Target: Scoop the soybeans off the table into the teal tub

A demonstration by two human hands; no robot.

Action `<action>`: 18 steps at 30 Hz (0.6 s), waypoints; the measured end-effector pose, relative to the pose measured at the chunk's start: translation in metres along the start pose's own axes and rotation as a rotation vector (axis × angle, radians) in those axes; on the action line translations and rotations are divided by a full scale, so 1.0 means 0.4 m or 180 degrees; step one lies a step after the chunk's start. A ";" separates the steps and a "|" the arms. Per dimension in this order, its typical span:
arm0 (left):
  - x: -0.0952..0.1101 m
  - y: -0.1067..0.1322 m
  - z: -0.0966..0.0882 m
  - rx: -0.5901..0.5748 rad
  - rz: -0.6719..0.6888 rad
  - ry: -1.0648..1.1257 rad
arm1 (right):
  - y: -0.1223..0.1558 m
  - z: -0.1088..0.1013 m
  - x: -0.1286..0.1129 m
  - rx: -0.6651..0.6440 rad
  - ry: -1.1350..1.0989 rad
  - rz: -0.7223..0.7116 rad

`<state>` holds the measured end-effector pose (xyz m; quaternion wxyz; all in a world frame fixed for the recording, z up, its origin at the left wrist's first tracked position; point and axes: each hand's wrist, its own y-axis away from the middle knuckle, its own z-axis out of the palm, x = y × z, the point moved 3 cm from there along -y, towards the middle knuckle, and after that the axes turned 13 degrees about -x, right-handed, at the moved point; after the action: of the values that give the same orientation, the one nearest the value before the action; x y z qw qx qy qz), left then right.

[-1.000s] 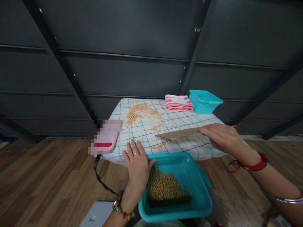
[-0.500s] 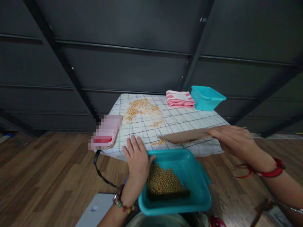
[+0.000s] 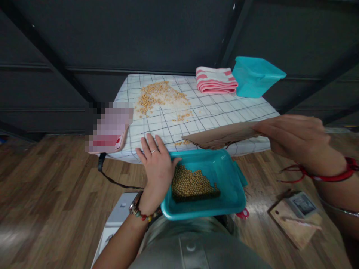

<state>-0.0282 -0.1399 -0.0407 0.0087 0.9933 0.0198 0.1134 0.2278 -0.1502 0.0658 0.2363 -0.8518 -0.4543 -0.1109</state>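
My right hand (image 3: 294, 136) grips a piece of brown cardboard (image 3: 221, 135), whose lower edge is close to the tablecloth's front edge. A few yellow soybeans (image 3: 182, 143) lie by the cardboard's left tip. Below it, a teal plastic tub (image 3: 224, 179) holds many soybeans (image 3: 192, 183), gathered in its left part. My left hand (image 3: 157, 164) lies along the tub's left rim with its fingers spread toward the cloth and its thumb over the rim. Farther back on the cloth is a pile of soybeans mixed with white grains (image 3: 159, 97).
A checked cloth (image 3: 224, 112) covers the table. At the back right are a folded pink-and-white towel (image 3: 215, 80) and another teal tub (image 3: 256, 78). A pink phone-like object (image 3: 112, 127), partly pixelated, lies on the left with a black strap. A wooden board (image 3: 294, 224) is at the lower right.
The view has tilted downward, so the table and tub appear higher. Both hands keep nearly the same places relative to the tub, and the cardboard stays in my right hand.
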 end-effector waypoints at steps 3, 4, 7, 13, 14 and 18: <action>-0.002 -0.002 0.008 -0.0035 0.0006 0.0056 | -0.001 -0.002 -0.005 0.0001 -0.0112 0.0003; -0.003 -0.003 0.010 -0.0038 0.0009 0.0084 | 0.000 -0.003 -0.006 -0.0003 -0.0155 0.0020; -0.003 -0.003 0.013 -0.0053 -0.0004 0.0149 | 0.007 -0.009 -0.009 -0.0015 -0.0275 0.0038; 0.001 -0.001 0.008 -0.0196 -0.0054 0.0145 | 0.038 -0.032 -0.024 -0.0139 -0.0392 0.0106; 0.001 -0.001 0.008 -0.0208 -0.0054 0.0151 | 0.044 -0.035 -0.026 -0.0201 -0.0412 0.0180; 0.001 -0.001 0.009 -0.0183 -0.0009 0.0185 | 0.069 -0.042 -0.028 -0.0310 -0.0794 0.0685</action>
<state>-0.0272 -0.1395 -0.0441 0.0368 0.9889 0.0181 0.1428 0.2447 -0.1798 0.0675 0.1471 -0.9131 -0.3803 -0.0003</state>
